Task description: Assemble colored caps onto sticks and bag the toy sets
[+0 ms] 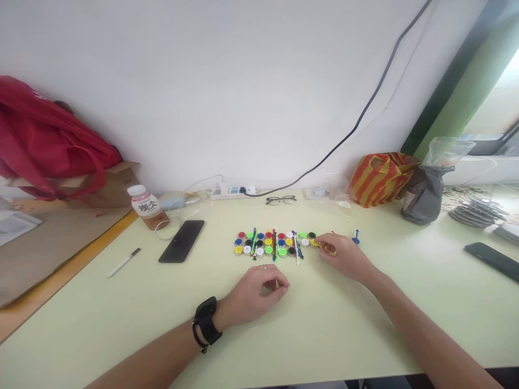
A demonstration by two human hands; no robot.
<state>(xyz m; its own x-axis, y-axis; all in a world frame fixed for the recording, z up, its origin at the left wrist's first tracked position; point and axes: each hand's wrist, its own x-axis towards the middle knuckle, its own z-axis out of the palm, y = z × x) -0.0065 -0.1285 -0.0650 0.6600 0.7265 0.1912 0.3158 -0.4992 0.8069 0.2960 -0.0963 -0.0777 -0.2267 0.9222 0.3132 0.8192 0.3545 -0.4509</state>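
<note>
1. The small disc pieces (268, 241), with coloured tops over clear-looking sides, lie on the worktop (308, 335) in rough rows beyond the two hands; they look like plastic, so I judge them light and stiff
2. Slim arrow-tipped sticks (274, 243) lie among the discs, pointing towards and away from the person; being thin, they would probably snap or bend before anything else here, so take them mid-shaft rather than by the pointed heads
3. The right hand (343, 254) is at the right end of the rows, thumb and fingertips drawn together beside a yellow disc (314, 243); something yellow shows under the fingers, but whether it is gripped or only covered I cannot tell
4. The left hand (257, 292) is curled into a loose ring nearer the person, in front of the rows; nothing shows in it, and whether thumb and fingertip meet I cannot tell
5. Smooth round sides may slip, so a disc is best pinched across its rim with two fingertips, lightly, since its neighbours sit close enough to be nudged
6. Right of the right hand, a blue arrow piece (356, 239) stands upright on a round base; it looks top-heavy, and holding it low, near the base, seems safest
</note>
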